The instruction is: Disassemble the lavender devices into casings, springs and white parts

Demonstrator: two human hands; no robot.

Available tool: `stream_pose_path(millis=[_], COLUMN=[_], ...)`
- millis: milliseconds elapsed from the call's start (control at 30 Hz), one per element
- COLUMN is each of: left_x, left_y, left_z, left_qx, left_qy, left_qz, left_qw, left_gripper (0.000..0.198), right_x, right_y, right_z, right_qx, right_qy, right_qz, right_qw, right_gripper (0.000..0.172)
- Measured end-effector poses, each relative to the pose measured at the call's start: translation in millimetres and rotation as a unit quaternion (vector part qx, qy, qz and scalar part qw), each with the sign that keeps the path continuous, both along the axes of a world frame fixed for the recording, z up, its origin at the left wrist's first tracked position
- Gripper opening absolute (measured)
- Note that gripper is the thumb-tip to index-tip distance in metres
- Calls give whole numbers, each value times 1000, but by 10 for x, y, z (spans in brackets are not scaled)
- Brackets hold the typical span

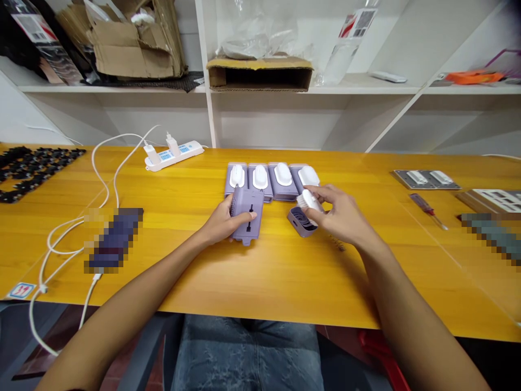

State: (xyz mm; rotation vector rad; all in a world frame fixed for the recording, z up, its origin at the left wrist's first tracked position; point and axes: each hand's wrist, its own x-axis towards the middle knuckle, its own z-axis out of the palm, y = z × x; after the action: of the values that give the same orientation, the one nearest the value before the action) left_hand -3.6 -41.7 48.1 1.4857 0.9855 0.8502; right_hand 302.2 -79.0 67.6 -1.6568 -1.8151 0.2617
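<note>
My left hand (222, 221) grips a lavender plastic housing (247, 214) from its left side, with the thumb lying across it near a small black slider. My right hand (340, 214) pinches a white oval cap (310, 201), which may have bristles on its underside. Just below that cap sits a small open lavender tray (301, 222) with dark contents, and it appears to touch the cap. Behind both hands stands a tight row of several lavender housings with white oval caps (260, 181). The rightmost one is partly hidden behind my right hand's fingers.
The hands work on a yellow wooden table (277, 282). A white power strip (174, 155) with plugged-in chargers and white cables lies to the left, beyond black parts. To the right lie a red-handled screwdriver (421, 204) and a metal plate (426, 179). White shelves stand behind.
</note>
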Motion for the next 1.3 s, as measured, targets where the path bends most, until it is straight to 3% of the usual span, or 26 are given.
stream_pose_path(millis=[100,400,833,1300], left_x=[0,-2,-8,8], left_y=[9,-6,13,-7], left_z=[-18,1,-20,-13], left_qx=[6,0,10,10], left_qy=[10,9,10,18], left_qz=[1,2,-2,-11], left_qw=[1000,1000,1000,1000], left_gripper=[61,62,63,65], right_x=[-48,-83,-158,-434], right_y=[-36,-66,-156,-234], right_z=[33,-18,-42,-5], right_qx=[-27,-59,-93,-109], right_qy=[-58,-147,-225,-327], right_qz=[15,5,-4,18], right_qw=[998,987,970,938], right_gripper=[30,31,62,45])
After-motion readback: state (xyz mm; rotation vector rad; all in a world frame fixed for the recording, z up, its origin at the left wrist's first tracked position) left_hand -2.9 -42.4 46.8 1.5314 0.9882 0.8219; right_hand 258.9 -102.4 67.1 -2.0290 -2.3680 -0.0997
